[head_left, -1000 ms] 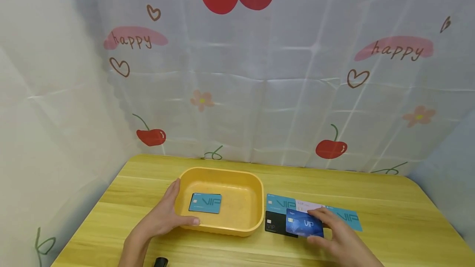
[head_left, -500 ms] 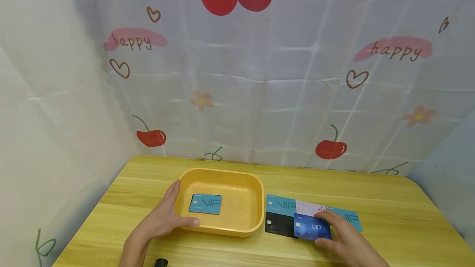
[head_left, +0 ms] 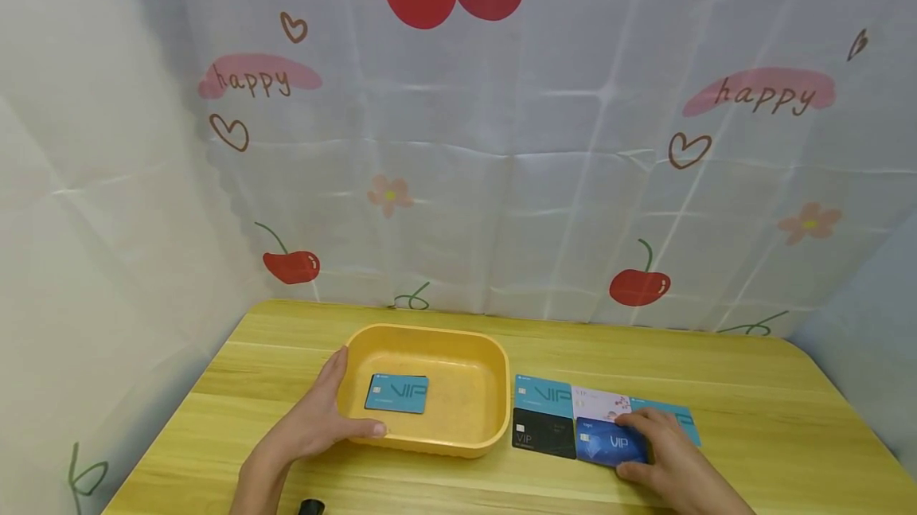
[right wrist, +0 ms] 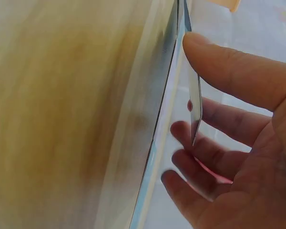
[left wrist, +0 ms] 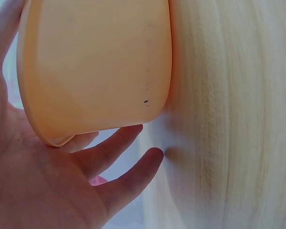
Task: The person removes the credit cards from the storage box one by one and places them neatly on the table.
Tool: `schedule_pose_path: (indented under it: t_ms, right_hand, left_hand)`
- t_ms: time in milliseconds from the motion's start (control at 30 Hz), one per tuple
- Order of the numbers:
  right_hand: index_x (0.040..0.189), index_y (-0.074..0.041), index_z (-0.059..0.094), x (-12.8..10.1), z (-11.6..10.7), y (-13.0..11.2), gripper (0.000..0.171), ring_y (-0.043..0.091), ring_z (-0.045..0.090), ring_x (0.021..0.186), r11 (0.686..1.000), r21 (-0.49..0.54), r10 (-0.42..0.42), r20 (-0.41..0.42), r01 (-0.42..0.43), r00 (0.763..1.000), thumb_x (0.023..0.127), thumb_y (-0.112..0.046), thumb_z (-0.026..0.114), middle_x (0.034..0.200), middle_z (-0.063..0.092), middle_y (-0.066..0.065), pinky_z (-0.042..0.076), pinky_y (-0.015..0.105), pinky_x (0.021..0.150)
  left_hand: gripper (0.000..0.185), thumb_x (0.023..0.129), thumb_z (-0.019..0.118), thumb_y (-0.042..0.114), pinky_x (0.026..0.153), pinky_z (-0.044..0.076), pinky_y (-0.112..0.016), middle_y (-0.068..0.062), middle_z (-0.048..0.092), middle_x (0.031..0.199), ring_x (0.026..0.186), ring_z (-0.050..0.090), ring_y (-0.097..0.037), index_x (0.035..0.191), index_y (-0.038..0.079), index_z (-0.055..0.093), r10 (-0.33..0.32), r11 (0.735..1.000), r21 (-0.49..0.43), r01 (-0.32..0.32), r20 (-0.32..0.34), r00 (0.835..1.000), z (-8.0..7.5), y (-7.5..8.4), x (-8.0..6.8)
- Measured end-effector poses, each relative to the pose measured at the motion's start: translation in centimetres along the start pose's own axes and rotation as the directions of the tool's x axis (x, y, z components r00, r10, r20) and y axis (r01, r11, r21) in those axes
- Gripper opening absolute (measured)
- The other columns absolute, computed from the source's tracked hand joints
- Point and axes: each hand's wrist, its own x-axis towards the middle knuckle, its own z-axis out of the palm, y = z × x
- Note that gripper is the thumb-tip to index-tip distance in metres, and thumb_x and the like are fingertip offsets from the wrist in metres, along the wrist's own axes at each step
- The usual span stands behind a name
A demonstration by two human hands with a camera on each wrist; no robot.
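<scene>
My right hand (head_left: 668,451) pinches a dark blue VIP card (head_left: 609,442) by its right end, thumb at the near edge and fingers at the far edge. In the right wrist view the card (right wrist: 195,95) is seen edge-on, tilted a little off the table. Just left of it lies a black card (head_left: 543,433). Behind are a teal card (head_left: 542,396), a white card (head_left: 598,402) with a floral print and another teal card (head_left: 686,423), partly covered by the hand. My left hand (head_left: 315,415) holds the left side of a yellow plastic tub (head_left: 458,447), thumb over its front rim.
Inside the tub a teal VIP card (head_left: 397,394) lies on something dark that peeks out at its edge. A small black object (head_left: 311,507) shows at the bottom edge of the head view. A printed white curtain (head_left: 501,220) hangs behind the wooden table (head_left: 774,403).
My right hand has shifted the blue card rightward and slightly nearer, off the black card, which now shows fully. More of the white card shows too. The left hand and tub stay put.
</scene>
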Motion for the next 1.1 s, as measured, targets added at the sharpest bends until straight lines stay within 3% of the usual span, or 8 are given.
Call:
schedule_pose_path:
  t_ms: [167, 400, 867, 1100]
  right_hand:
    - [0.123, -0.007, 0.067, 0.0, 0.2, 0.2, 0.06, 0.037, 0.04, 0.113, 1.0, -0.029, 0.002, -0.03, -0.003, 1.0, 0.073, -0.033, 0.087, 0.121, 0.053, 0.012, 0.04, 0.063, 0.095]
    - [0.121, -0.006, 0.069, 0.1, 0.8, 0.2, 0.058, 0.035, 0.036, 0.108, 0.999, -0.053, 0.013, -0.01, -0.013, 1.0, 0.073, -0.033, 0.087, 0.111, 0.05, 0.007, 0.045, 0.054, 0.088]
    - [0.121, -0.01, 0.069, 0.2, 1.0, 0.1, 0.056, 0.037, 0.036, 0.107, 0.998, -0.052, 0.037, -0.018, -0.038, 0.999, 0.072, -0.031, 0.088, 0.114, 0.051, 0.009, 0.049, 0.057, 0.087]
    - [0.121, -0.008, 0.069, 0.4, 1.0, 0.2, 0.056, 0.039, 0.037, 0.109, 0.998, -0.05, 0.044, -0.021, -0.045, 0.999, 0.073, -0.032, 0.087, 0.117, 0.052, 0.013, 0.046, 0.061, 0.09]
  left_hand:
    - [0.133, 0.072, 0.087, 0.043, 0.113, 0.011, -0.062, -0.026, -0.005, 0.161, 0.146, 0.004, -0.044, 0.155, -0.004, -0.004, 0.005, 1.0, 0.002, -0.005, -0.003, 1.0, 0.0, 0.0, 0.0]
    - [0.133, 0.072, 0.087, 0.043, 0.114, 0.01, -0.061, -0.026, -0.006, 0.161, 0.146, 0.003, -0.044, 0.155, -0.005, -0.005, 0.014, 1.0, -0.004, -0.014, -0.002, 1.0, 0.0, 0.0, 0.0]
    - [0.133, 0.071, 0.088, 0.043, 0.113, 0.011, -0.062, -0.026, -0.005, 0.161, 0.146, 0.004, -0.045, 0.155, -0.004, -0.005, 0.0, 1.0, -0.006, 0.0, -0.001, 1.0, 0.0, 0.0, -0.1]
    - [0.133, 0.071, 0.088, 0.043, 0.113, 0.011, -0.062, -0.026, -0.005, 0.161, 0.146, 0.005, -0.045, 0.155, -0.005, -0.005, -0.001, 1.0, 0.0, 0.001, -0.006, 1.0, 0.1, 0.0, 0.0]
